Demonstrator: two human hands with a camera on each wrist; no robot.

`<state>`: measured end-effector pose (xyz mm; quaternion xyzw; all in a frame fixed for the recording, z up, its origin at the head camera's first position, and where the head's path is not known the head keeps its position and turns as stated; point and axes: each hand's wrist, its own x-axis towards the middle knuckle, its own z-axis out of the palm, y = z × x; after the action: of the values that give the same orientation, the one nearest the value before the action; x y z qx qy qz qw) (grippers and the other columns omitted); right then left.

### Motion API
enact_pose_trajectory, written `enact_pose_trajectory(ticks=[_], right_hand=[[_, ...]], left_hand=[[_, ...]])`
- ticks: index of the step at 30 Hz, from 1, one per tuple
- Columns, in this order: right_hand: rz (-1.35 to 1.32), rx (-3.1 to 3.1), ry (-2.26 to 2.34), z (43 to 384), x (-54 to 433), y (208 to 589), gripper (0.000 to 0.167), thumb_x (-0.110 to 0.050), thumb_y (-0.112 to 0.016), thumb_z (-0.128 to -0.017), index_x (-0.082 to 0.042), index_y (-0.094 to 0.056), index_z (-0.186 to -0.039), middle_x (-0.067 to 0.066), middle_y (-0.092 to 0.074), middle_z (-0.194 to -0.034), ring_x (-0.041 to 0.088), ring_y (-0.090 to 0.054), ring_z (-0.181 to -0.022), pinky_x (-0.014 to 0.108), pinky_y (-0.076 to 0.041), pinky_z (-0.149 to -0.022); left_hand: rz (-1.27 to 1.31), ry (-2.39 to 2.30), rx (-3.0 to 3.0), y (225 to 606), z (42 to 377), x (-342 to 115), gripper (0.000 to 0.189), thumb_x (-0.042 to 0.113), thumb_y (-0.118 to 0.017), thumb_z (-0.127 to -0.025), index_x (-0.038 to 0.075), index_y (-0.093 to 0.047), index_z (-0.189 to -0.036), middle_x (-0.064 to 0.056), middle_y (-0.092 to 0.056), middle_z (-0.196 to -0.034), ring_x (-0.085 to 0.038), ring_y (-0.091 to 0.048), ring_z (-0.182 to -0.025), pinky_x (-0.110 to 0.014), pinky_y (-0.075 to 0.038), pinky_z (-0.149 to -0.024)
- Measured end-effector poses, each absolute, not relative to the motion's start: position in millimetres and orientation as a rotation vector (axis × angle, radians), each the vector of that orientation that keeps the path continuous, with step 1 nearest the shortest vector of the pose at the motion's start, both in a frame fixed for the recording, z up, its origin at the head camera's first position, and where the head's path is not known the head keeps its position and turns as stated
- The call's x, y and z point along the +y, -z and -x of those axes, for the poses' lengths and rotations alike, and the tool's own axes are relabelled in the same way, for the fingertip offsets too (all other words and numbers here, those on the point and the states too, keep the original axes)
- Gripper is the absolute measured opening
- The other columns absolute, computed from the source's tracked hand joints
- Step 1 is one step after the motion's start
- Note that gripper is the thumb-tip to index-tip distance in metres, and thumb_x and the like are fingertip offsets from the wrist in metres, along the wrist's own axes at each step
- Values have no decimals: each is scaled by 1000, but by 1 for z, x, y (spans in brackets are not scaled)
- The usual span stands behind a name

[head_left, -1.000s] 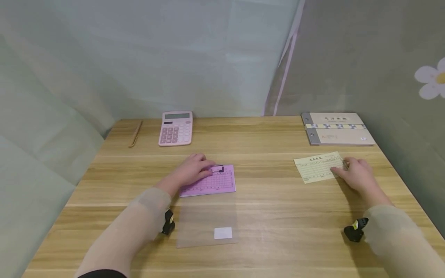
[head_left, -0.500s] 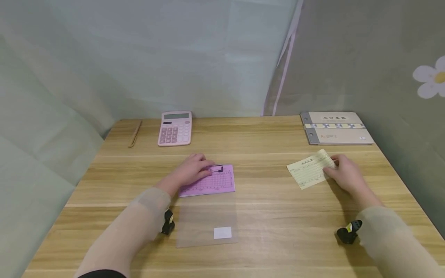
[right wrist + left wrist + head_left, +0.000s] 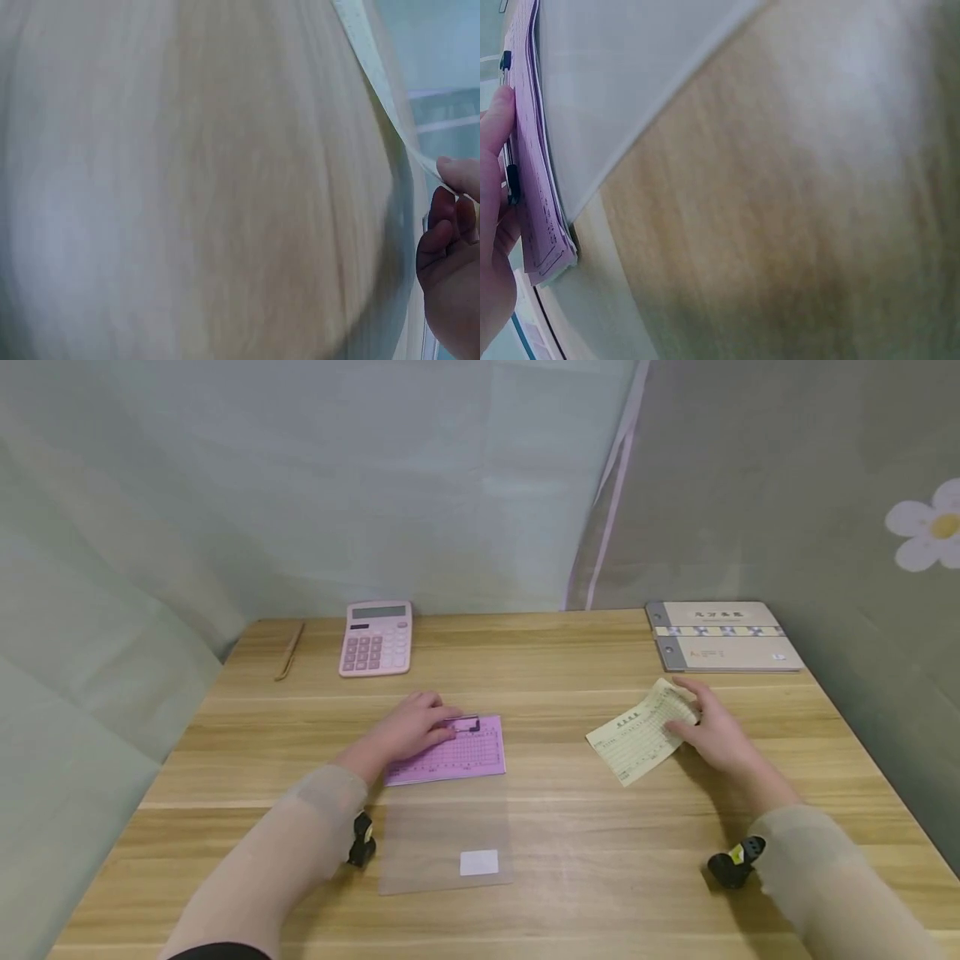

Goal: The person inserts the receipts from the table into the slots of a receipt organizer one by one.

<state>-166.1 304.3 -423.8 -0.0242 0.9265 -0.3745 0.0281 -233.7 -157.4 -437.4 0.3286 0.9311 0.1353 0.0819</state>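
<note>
A clear clipboard (image 3: 442,839) lies flat on the wooden table with several purple printed forms (image 3: 446,762) under the metal clip (image 3: 468,723) at its far end. My left hand (image 3: 408,727) holds the clip. In the left wrist view the thumb (image 3: 502,112) lies across the clip's bar, with other fingers partly hidden behind it. My right hand (image 3: 712,731) pinches a pale yellow printed slip (image 3: 637,739) by its right edge, between thumb (image 3: 461,174) and fingers. The slip is tilted, its gripped edge raised and its left corner low over the table.
At the back left stand a pink calculator (image 3: 377,639) and a thin brown stick-like item (image 3: 290,652). A beige binder-type book (image 3: 723,637) lies at the back right. Hanging fabric (image 3: 450,485) borders the table's far edge.
My right hand has moved left with the yellow slip, turning it and lifting its right side from the table. The left hand and the clipboard stay in place.
</note>
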Motion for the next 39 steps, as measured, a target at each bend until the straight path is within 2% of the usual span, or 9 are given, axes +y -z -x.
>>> enact_pose_trajectory(ticks=[3, 5, 8, 11, 15, 22, 28, 33, 39], right_hand=[[88, 2840, 1202, 166, 299, 422, 63, -20, -64, -90, -7, -32, -143, 31, -43, -127, 39, -48, -108, 54, -35, -91], [80, 2836, 1203, 166, 296, 422, 54, -24, -64, -90, -5, -43, -135, 28, -43, -131, 37, -45, -111, 51, -34, -93], [55, 2822, 1197, 165, 292, 422, 44, -29, -63, -90, -3, -53, -124, 22, -52, -122, 29, -51, -96, 38, -41, -81], [50, 2814, 1186, 166, 288, 422, 41, -32, -63, -90, -3, -57, -119, 16, -57, -107, 21, -50, -80, 28, -41, -66], [79, 2788, 1186, 168, 280, 420, 40, -31, -63, -90, -4, -58, -118, 12, -58, -97, 19, -49, -76, 26, -41, -63], [164, 2721, 1250, 168, 258, 405, 37, -25, -65, -89, -4, -57, -118, 14, -56, -105, 21, -49, -78, 28, -43, -65], [213, 2633, 1348, 166, 235, 389, 36, -25, -67, -87, -6, -59, -117, 11, -57, -94, 21, -51, -75, 31, -47, -65], [246, 2514, 1469, 170, 214, 385, 34, -23, -65, -89, -5, -58, -117, 12, -60, -98, 22, -56, -80, 39, -48, -73], [311, 2058, 1942, 179, 189, 393, 25, -6, -60, -90, 0, -53, -113, 13, -57, -112, 18, -61, -94, 32, -51, -81]], left_hand=[[-987, -403, 2785, 437, 234, -157, 42, 38, -56, -93, 20, -56, -130, -3, -51, -105, -18, -45, -96, -37, -41, -86], [-992, -403, 2787, 437, 234, -157, 42, 38, -57, -93, 19, -57, -130, -3, -51, -105, -19, -46, -96, -37, -41, -86], [-993, -389, 2788, 437, 234, -157, 42, 38, -57, -92, 19, -57, -130, -4, -51, -105, -19, -46, -96, -37, -42, -86], [-984, -377, 2784, 436, 234, -157, 42, 39, -56, -93, 20, -56, -130, -3, -51, -106, -19, -46, -97, -36, -42, -87], [-967, -375, 2776, 435, 233, -157, 42, 39, -56, -93, 20, -56, -130, -3, -51, -106, -18, -46, -97, -36, -42, -87], [-968, -369, 2771, 435, 234, -157, 42, 38, -56, -93, 20, -56, -130, -3, -52, -107, -18, -46, -98, -37, -41, -89], [-982, -368, 2764, 432, 233, -157, 41, 37, -56, -93, 19, -57, -129, -3, -52, -107, -19, -46, -97, -37, -41, -88], [-1008, -341, 2765, 430, 231, -157, 40, 36, -56, -94, 17, -57, -129, -5, -53, -109, -21, -47, -99, -39, -41, -89], [-1046, -249, 2767, 429, 231, -153, 40, 34, -51, -96, 16, -54, -132, -7, -53, -115, -25, -48, -107, -43, -40, -96]])
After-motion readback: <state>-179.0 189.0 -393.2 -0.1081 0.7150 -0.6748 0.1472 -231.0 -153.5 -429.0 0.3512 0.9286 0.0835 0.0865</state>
